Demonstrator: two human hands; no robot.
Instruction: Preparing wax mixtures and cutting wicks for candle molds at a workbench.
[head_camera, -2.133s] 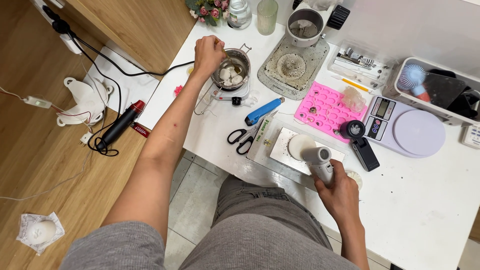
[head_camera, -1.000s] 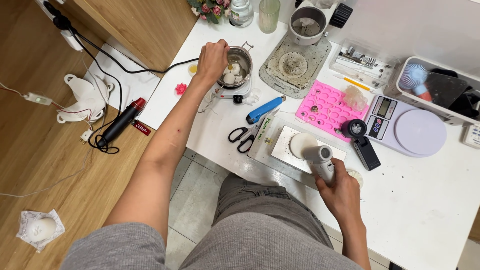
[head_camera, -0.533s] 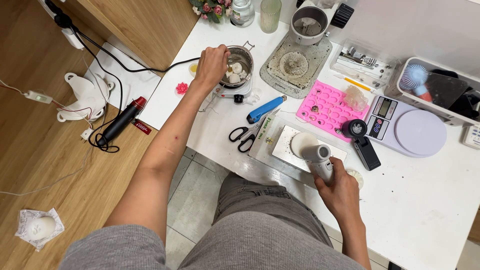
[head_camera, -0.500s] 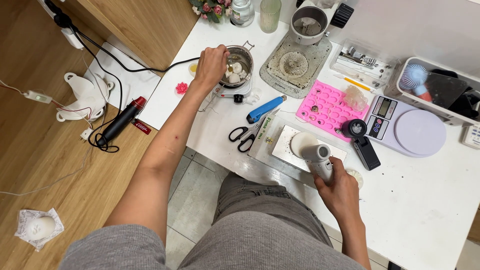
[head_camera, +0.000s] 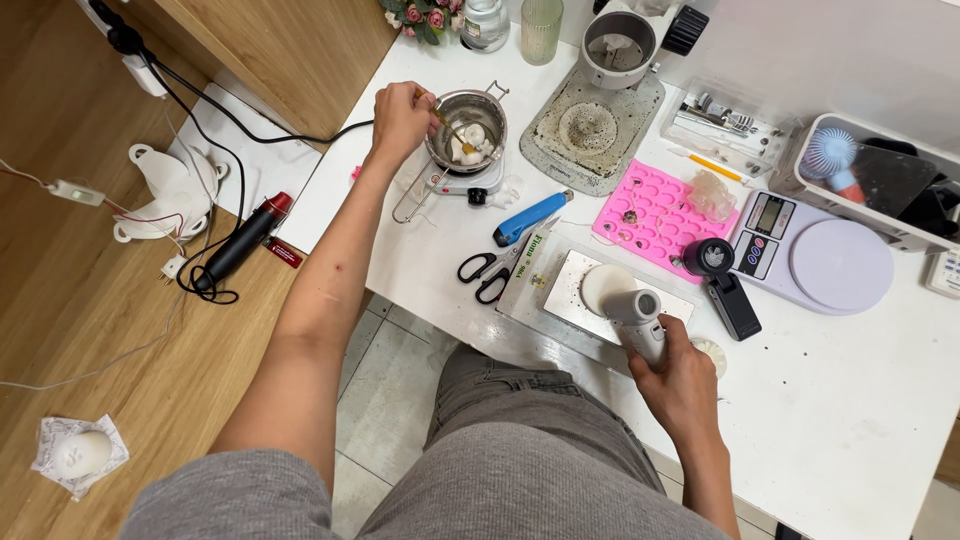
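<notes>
My left hand (head_camera: 401, 115) is closed on a thin yellow-tipped stick (head_camera: 455, 131) that dips into a small metal pot (head_camera: 470, 120) holding white lumps. The pot stands on a small white hot plate (head_camera: 465, 182) near the table's far left corner. My right hand (head_camera: 683, 378) grips a white cylindrical tool (head_camera: 640, 315) near the front edge. Its round end points at a white disc (head_camera: 602, 285) lying on a metal plate (head_camera: 573, 292).
Black scissors (head_camera: 485, 276), a blue cutter (head_camera: 528, 218), a pink silicone mould (head_camera: 650, 207) and a white kitchen scale (head_camera: 815, 258) lie on the white table (head_camera: 850, 420). A grinder (head_camera: 620, 40) stands at the back. A black heat gun (head_camera: 245, 240) and cables lie on the wooden surface at the left.
My left hand has shifted a little at the pot's rim with the stick. My right hand and its tool have stayed in place.
</notes>
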